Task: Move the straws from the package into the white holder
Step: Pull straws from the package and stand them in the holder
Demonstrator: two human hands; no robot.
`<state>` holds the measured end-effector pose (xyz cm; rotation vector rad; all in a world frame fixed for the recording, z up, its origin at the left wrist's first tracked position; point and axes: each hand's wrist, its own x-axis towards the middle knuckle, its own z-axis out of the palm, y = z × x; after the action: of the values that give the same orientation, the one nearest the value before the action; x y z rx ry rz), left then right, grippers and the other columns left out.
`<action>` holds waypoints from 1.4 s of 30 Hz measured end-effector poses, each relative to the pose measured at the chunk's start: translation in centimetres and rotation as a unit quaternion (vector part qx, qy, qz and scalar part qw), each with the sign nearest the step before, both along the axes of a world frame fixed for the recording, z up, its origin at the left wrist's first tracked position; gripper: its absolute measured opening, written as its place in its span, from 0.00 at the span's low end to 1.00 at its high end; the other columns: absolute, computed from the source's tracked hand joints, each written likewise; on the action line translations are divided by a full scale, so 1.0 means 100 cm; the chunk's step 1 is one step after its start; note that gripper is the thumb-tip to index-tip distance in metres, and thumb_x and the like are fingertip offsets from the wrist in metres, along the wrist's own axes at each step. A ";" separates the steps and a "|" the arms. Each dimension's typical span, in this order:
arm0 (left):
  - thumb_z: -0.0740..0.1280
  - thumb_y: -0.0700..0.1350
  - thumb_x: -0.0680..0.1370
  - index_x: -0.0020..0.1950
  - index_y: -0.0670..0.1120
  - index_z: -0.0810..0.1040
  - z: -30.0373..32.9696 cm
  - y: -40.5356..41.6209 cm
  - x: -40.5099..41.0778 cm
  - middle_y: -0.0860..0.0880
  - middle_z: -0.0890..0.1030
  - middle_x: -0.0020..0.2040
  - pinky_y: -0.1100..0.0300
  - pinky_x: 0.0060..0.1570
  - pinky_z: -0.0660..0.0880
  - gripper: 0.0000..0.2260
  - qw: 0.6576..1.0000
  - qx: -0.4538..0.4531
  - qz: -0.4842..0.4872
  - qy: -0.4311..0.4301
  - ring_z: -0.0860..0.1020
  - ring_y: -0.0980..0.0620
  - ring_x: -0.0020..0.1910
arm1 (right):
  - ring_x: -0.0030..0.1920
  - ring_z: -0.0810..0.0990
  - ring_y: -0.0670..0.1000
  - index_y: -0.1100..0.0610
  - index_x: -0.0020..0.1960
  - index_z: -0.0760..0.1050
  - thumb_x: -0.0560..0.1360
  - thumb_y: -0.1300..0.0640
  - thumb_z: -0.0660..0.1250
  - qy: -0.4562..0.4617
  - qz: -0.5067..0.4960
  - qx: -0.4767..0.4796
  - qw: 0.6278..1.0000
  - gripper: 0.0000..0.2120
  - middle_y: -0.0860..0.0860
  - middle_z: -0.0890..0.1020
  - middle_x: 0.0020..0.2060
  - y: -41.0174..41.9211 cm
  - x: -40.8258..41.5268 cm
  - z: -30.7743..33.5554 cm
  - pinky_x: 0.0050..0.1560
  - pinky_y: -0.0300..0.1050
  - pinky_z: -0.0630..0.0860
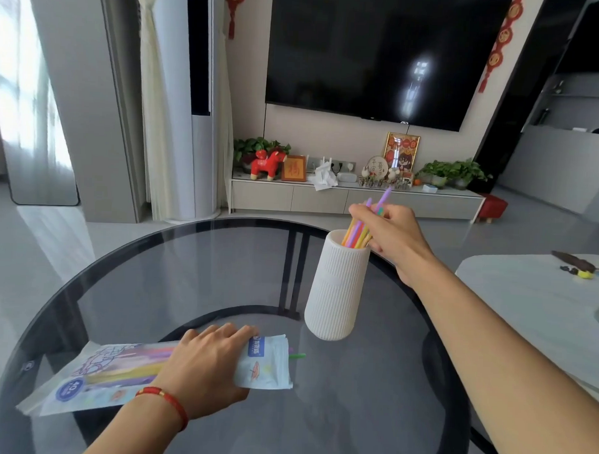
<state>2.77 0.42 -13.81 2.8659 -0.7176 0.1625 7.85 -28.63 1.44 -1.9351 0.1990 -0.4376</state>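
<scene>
At the lower left of the frame the flat, printed plastic package (123,373) lies on the round smoked-glass bench (222,265), with coloured straws showing through its film and a green straw end (297,356) poking from its open mouth at lower centre. The left hand (208,369), a red cord bracelet (164,400) at its wrist, lies pressed over the package near that mouth; its grip looks clamped down on the package, pinning it to the glass. Right of centre stands the white ribbed holder (336,286), upright and narrowing toward its top opening. Above it the right hand (389,233) has its grip clenched on a bunch of thin pastel straws (359,234) whose lower ends are already inside the mouth. To finish this step well, the bunch should likely be brought nearer upright, lowered and only then let go, so no straw catches the rim and tips the tall holder. The holder stands near the bench's far right edge, so sideways pushes are risky; bare glass between package and holder gives open room for the next reach.
</scene>
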 end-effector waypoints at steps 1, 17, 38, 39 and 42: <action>0.64 0.62 0.67 0.69 0.62 0.63 0.000 0.000 0.000 0.59 0.75 0.58 0.56 0.55 0.69 0.30 1.000 -0.002 0.001 0.000 0.75 0.54 0.59 | 0.29 0.74 0.44 0.60 0.45 0.82 0.76 0.43 0.74 -0.009 0.009 0.001 1.000 0.19 0.47 0.78 0.31 -0.001 -0.002 0.000 0.44 0.50 0.74; 0.68 0.54 0.62 0.70 0.62 0.64 0.014 0.009 0.002 0.58 0.74 0.53 0.55 0.49 0.70 0.35 0.999 -0.011 0.002 -0.040 0.77 0.50 0.52 | 0.34 0.77 0.44 0.57 0.43 0.80 0.80 0.57 0.66 -0.202 0.120 -0.231 0.944 0.08 0.45 0.81 0.36 0.021 -0.078 -0.084 0.34 0.32 0.66; 0.77 0.55 0.64 0.76 0.58 0.61 0.015 0.014 0.010 0.49 0.72 0.59 0.41 0.61 0.71 0.43 0.978 0.147 -0.052 -0.137 0.75 0.46 0.55 | 0.33 0.82 0.48 0.64 0.52 0.84 0.86 0.63 0.63 0.191 0.212 0.143 0.948 0.12 0.56 0.86 0.40 0.073 -0.069 -0.158 0.33 0.38 0.78; 0.78 0.55 0.64 0.75 0.57 0.61 0.014 0.016 0.010 0.49 0.72 0.59 0.41 0.61 0.71 0.44 0.980 0.142 -0.048 -0.135 0.75 0.46 0.55 | 0.33 0.83 0.48 0.64 0.53 0.85 0.85 0.64 0.64 0.185 0.201 0.149 0.950 0.10 0.58 0.87 0.42 0.071 -0.067 -0.156 0.34 0.38 0.79; 0.78 0.55 0.64 0.75 0.57 0.61 0.013 0.019 0.010 0.49 0.73 0.59 0.40 0.61 0.72 0.44 0.980 0.138 -0.042 -0.137 0.75 0.46 0.55 | 0.35 0.84 0.54 0.63 0.54 0.85 0.83 0.62 0.67 0.198 0.179 0.216 0.939 0.08 0.63 0.87 0.47 0.065 -0.062 -0.151 0.36 0.43 0.82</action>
<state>3.78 2.36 -12.46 3.1034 -0.9806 0.4898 1.63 -22.15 -13.67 -1.5578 0.1785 0.2303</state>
